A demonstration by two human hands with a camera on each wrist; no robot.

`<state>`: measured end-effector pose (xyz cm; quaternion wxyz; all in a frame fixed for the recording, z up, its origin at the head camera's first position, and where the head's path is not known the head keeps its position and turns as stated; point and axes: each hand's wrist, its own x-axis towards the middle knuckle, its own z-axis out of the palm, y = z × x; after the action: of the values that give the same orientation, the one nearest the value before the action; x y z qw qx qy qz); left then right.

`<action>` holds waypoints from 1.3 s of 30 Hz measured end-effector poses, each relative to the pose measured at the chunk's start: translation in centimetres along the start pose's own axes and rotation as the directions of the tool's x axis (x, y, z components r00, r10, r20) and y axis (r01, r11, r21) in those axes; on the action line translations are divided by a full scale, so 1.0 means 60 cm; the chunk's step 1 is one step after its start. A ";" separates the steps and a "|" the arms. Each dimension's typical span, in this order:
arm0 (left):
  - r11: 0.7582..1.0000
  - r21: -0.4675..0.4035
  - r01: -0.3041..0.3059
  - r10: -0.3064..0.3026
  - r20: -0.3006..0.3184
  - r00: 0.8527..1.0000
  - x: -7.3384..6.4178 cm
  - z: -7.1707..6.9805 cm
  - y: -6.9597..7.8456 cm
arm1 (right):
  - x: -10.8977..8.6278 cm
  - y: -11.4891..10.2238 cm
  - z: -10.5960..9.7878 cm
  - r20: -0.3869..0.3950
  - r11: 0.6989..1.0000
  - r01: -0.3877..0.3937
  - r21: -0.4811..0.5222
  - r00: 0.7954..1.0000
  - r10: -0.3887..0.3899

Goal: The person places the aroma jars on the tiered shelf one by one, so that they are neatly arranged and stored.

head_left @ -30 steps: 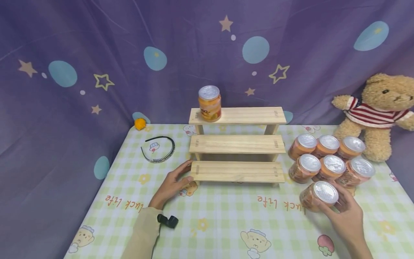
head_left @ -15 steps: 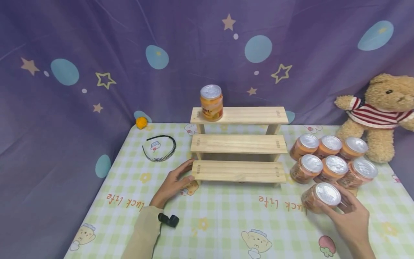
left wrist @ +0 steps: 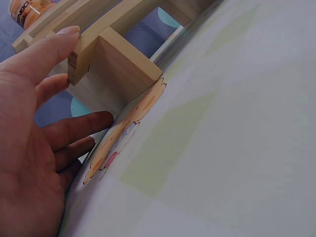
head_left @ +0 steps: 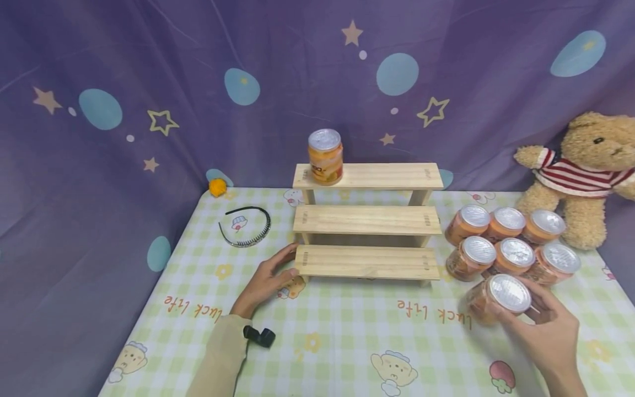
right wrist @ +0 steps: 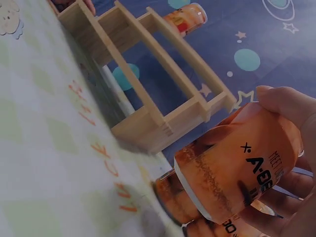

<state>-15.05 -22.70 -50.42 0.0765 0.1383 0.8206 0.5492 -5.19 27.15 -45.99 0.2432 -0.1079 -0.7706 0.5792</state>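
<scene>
My right hand (head_left: 548, 325) grips a canned-fruit jar (head_left: 488, 303) with a silver lid, thumb on the near side and fingers behind. In the right wrist view, the jar (right wrist: 242, 163) has an orange label and is tilted, its base off the tablecloth. My left hand (head_left: 265, 284) holds the left end of the lowest plank of a three-step wooden shelf (head_left: 367, 263). In the left wrist view, thumb and index finger lie on two sides of the plank end (left wrist: 81, 57), while the other fingers extend beside the shelf leg. Another jar (head_left: 325, 157) stands upright on the top step's left end.
Several similar jars (head_left: 516, 253) stand in two rows right of the shelf. Behind them sits a teddy bear (head_left: 580, 171) in a striped sweater. A black headband (head_left: 268, 223) and a small yellow ball (head_left: 217, 187) lie at the left. A purple curtain (head_left: 297, 55) hangs behind the table.
The right hand has moved slightly right with the jar, which now looks raised off the cloth. The left hand stays at the shelf. The head view has shifted slightly.
</scene>
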 end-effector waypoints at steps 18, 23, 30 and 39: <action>1.000 -0.001 -0.010 0.010 -0.004 1.000 0.001 0.000 -0.004 | 0.041 -0.081 0.008 0.076 0.977 0.192 -0.095 0.980 -0.185; 1.000 -0.004 -0.014 0.014 -0.001 1.000 0.001 0.000 -0.004 | 0.057 -0.103 0.017 0.116 0.985 0.169 0.030 0.978 -0.171; 1.000 0.005 0.004 -0.004 0.001 1.000 0.001 -0.001 -0.004 | 0.080 -0.126 0.033 0.126 0.990 0.083 0.111 0.987 -0.097; 1.000 0.004 0.000 0.000 -0.002 1.000 0.001 0.000 -0.005 | 0.113 -0.153 0.057 0.112 0.994 0.094 -0.048 0.990 -0.088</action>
<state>-15.15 -22.78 -50.67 0.0754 0.1380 0.8218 0.5476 -11.66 24.54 -36.36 0.2237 -0.0470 -0.8020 0.5518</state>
